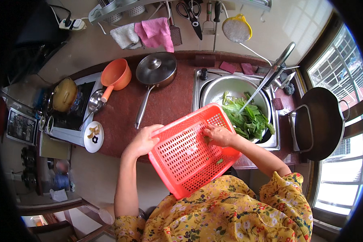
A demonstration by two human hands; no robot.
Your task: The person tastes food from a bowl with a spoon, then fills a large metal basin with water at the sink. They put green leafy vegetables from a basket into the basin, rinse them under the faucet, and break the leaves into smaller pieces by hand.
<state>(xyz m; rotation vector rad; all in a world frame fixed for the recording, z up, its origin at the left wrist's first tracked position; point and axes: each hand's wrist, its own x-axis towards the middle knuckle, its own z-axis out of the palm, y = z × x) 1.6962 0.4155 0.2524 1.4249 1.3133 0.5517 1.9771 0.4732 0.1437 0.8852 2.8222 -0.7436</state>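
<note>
A red perforated plastic basket [166, 181] is tilted in front of my body, its far corner over the sink edge. My left hand [142, 140] grips its left rim, thumb on the inner side. Inside the basket is my right hand [220, 135], fingers bent against the slotted floor; whether they pinch anything is hidden. A small green leaf scrap [220, 161] clings to the near wall. Beyond the basket, a stainless steel basin [210, 92] sits in the sink [196, 80], holding leafy greens [251, 118]. Water runs onto them from the faucet [278, 65].
On the red counter stand a lidded saucepan [156, 71], an orange dipper [116, 74] and a white plate with food pieces [93, 145]. A lidded pot [65, 94] is on the stove at left. At right, a dark wok [319, 127] leans by the window.
</note>
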